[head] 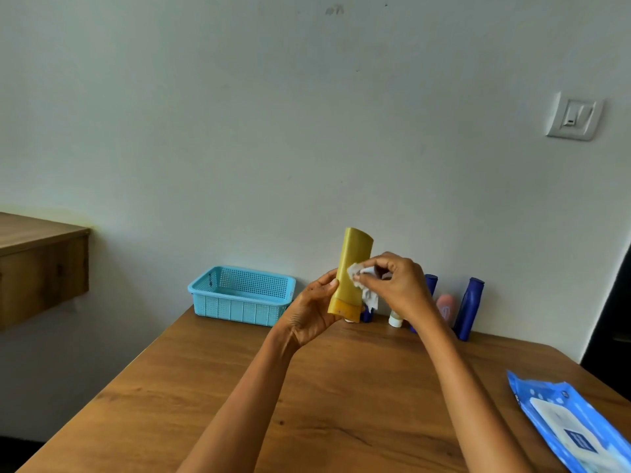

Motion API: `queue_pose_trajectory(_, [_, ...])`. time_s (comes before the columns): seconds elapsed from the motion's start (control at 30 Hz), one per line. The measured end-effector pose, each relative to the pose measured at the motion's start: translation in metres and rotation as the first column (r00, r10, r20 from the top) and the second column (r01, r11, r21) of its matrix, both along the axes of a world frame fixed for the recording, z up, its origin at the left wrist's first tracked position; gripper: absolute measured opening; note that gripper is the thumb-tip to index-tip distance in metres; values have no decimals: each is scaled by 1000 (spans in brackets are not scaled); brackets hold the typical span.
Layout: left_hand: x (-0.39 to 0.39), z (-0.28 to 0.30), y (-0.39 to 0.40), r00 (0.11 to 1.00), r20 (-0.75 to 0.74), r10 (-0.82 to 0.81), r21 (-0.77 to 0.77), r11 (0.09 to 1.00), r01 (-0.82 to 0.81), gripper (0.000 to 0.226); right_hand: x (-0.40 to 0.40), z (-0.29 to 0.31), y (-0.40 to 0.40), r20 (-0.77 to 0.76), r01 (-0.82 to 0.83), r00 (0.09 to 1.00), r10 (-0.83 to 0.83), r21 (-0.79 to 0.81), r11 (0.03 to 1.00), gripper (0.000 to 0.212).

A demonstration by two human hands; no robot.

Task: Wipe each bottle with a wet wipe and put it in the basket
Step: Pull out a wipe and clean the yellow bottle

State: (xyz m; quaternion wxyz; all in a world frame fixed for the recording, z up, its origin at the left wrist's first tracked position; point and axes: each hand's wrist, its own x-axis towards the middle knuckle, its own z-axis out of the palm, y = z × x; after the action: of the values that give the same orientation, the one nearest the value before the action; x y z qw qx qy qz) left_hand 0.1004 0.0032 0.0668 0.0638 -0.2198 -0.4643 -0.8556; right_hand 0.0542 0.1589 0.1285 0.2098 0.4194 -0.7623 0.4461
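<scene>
The left hand (312, 314) is gripping the yellow bottle (351, 274) cap-down above the tabletop (239, 387); the right hand (397, 285) is pinching the wipe (362, 281) against it. The low grip may slip, and the right forearm seems near enough to topple the bottles (471, 308) behind.

A wooden table (177, 397) stands against a pale wall (239, 114). A white switch (574, 116) sits high on the wall at right. At left a wooden shelf (41, 254) juts from the wall, well apart from the table. A dark edge (614, 302) shows at far right
</scene>
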Motion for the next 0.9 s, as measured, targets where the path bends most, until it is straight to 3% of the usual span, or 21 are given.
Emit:
queue_pose_trajectory(0.13, [0,-4,0,996,21,-92,-59,994,93,62,-3,-5,-4,-163,161,959,-230,-354,921,15])
queue_pose_trajectory(0.23, [2,-5,-7,991,10,-133,-90,987,134,54,-2,-4,-8,-238,144,937,-254,-398,906,15])
queue_pose_trajectory(0.33, [-2,-5,-16,999,8,-39,-93,995,40,59,3,-7,-12,-276,100,949,-151,-188,977,14])
queue_pose_trajectory(0.47, [-3,-6,-22,999,7,33,26,999,-33,56,9,-5,-8,54,-115,993,106,220,969,15])
queue_pose_trajectory(0.53, [-3,-6,-22,998,35,43,33,998,-44,64,7,-7,-6,102,-126,989,104,250,960,15])
queue_pose_trajectory(0.63, [-3,-8,-19,998,64,23,-47,999,-20,68,4,-6,-5,36,-9,999,11,-51,999,12])
queue_pose_trajectory(0.7, [-2,-10,-22,997,73,-34,-88,995,40,66,-1,-5,-4,-27,82,995,-91,-237,968,10])
queue_pose_trajectory(0.9, [3,-14,-26,983,117,-141,-107,982,154,69,-5,-2,1,-137,148,960,-244,-493,858,17])
